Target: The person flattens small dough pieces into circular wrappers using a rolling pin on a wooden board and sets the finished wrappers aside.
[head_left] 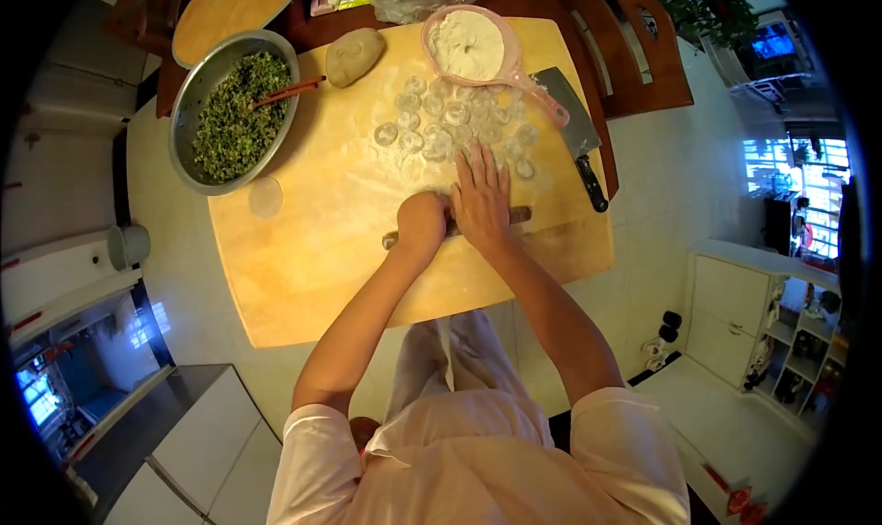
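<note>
Two bare hands over a short, dark-brown wooden rolling pin (521, 214) that's lying across a big pale wooden board (303, 282). Left hand (424, 220) is curled, fingers tucked out of sight, so can't tell what it's pinching. Right hand (481, 202) is flat, fingers a bit spread towards the small, round, floury dough pieces (411, 142). Pin's probably stiff and lightish, so palms near its ends. Dough looks soft, easily squashed; I'd lift by the edges.
</note>
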Motion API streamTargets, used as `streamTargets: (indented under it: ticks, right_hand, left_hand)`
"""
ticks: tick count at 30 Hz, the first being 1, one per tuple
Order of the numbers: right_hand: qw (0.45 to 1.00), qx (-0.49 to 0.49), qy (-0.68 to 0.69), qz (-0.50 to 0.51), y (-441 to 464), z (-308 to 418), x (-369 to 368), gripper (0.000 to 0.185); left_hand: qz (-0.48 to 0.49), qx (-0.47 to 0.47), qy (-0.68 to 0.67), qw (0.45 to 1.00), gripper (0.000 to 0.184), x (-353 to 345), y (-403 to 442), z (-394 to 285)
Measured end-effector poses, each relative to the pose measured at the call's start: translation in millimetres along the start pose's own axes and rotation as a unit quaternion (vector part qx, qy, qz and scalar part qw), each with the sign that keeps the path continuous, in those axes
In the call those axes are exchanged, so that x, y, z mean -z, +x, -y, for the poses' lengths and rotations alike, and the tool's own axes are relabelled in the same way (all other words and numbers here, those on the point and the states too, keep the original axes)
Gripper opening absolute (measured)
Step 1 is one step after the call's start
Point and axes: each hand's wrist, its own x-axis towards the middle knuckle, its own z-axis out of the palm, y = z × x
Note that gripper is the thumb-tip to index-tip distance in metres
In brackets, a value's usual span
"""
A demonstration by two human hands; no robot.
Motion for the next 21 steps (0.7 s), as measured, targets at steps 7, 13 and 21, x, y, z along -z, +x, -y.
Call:
streamTargets:
  ticks: [7, 13, 21]
  right_hand:
    - [0.998, 0.000, -0.008, 0.058, -61, 11, 22, 0.053]
    - [0.999, -0.017, 0.010, 0.035, -16, 9, 9, 0.056]
    - [0.999, -0.005, -0.016, 0.049, -32, 12, 11, 0.055]
  left_hand:
    - [0.028, 0.095, -0.215, 0.972, 0.008, 7, -21, 8]
    - [-0.014, 0.022, 0.002, 1.000, 0.006, -1, 0, 6]
    - [0.038, 0.099, -0.163, 0.981, 0.009, 18, -23, 5]
